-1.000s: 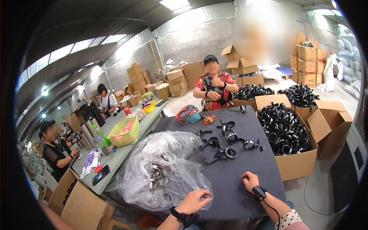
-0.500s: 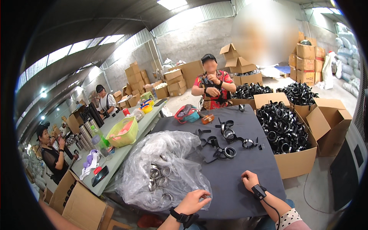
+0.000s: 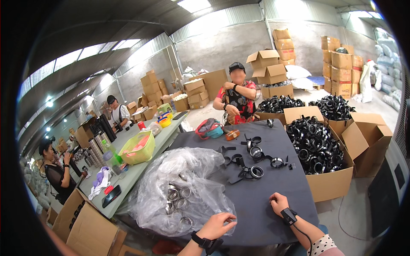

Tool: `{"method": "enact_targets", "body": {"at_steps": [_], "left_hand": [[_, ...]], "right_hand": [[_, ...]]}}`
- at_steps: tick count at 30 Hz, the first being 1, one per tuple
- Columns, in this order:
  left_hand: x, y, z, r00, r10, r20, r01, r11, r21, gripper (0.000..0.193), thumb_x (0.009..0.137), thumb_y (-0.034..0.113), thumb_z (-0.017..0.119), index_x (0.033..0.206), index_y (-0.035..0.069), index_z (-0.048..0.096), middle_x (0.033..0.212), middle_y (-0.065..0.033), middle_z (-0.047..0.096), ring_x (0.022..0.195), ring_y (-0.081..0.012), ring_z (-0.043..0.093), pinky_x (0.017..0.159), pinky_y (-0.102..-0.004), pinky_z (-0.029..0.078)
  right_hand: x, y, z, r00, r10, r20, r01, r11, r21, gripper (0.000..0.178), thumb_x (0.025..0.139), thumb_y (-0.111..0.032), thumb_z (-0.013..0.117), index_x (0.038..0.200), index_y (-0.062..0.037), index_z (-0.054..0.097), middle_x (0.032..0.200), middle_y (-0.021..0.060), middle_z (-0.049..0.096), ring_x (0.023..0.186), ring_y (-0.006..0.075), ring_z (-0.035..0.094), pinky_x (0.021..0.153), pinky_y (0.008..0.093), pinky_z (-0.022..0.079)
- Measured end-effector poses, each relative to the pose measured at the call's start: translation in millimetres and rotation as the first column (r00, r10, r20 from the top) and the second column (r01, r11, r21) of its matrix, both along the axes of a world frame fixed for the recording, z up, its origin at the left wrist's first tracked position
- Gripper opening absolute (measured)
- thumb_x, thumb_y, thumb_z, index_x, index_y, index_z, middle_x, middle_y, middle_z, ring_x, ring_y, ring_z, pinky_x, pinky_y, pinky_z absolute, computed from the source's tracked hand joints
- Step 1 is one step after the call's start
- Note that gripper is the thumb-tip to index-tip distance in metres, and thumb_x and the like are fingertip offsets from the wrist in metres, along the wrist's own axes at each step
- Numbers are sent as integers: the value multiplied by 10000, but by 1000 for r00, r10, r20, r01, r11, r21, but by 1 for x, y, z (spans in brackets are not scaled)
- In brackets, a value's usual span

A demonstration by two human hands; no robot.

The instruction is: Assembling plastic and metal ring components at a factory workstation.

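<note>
My left hand (image 3: pixel 218 226) rests at the near edge of a clear plastic bag (image 3: pixel 171 162), its fingers loosely stretched and holding nothing. Inside the bag lie several shiny metal rings (image 3: pixel 183 192). To the right, my right hand (image 3: pixel 279 203) rests on the dark table (image 3: pixel 256 205) with its fingers curled in, and nothing shows in them. Both wrists carry black bands. Beyond my hands, several black clamp-like parts with metal rings (image 3: pixel 256 172) lie loose on the tabletop, with a small black piece (image 3: pixel 291 166) beside them.
An open carton (image 3: pixel 329 184) heaped with black ringed parts stands at the table's right. Across the table a person (image 3: pixel 240 96) faces me, near a teal and red pouch (image 3: pixel 209 129). On the left, a grey-green bench (image 3: pixel 145 155) bears a yellow-green basket (image 3: pixel 139 149) and a phone (image 3: pixel 112 195).
The person across the table has raised one hand toward the shoulder and lowered the other. My own hands have stayed almost still.
</note>
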State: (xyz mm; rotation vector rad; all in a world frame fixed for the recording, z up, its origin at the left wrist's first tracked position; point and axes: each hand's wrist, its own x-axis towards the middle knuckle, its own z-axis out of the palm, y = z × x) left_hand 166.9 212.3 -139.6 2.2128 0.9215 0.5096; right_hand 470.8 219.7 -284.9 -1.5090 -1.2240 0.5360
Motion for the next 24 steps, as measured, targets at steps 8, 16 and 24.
{"method": "enact_targets", "body": {"at_steps": [8,16,24], "left_hand": [[-2,-5,-2,998,15,-67,-16,1000,-17,309,882,269,668,1096,47,660,985,-118,690,926,-224,681,822,-330,517],[-3,0,-5,998,53,-20,-53,999,10,309,876,249,683,1090,26,657,1001,-131,686,932,-227,687,820,-330,538],[-9,-4,-96,940,213,-268,-137,952,275,333,835,277,677,1082,56,651,1119,-146,627,1057,-330,581,892,-411,478]], "right_hand": [[-1,-6,-8,1000,1,-24,-1,1000,-5,134,799,-53,569,887,7,650,766,159,675,695,238,660,673,333,516],[1,0,-3,1000,0,-15,0,1000,-4,133,796,-32,552,882,11,644,751,141,676,689,221,657,665,324,516],[0,-4,-13,998,7,-62,-6,1000,14,145,800,-16,527,887,32,632,762,145,685,706,226,678,688,317,525]]}}
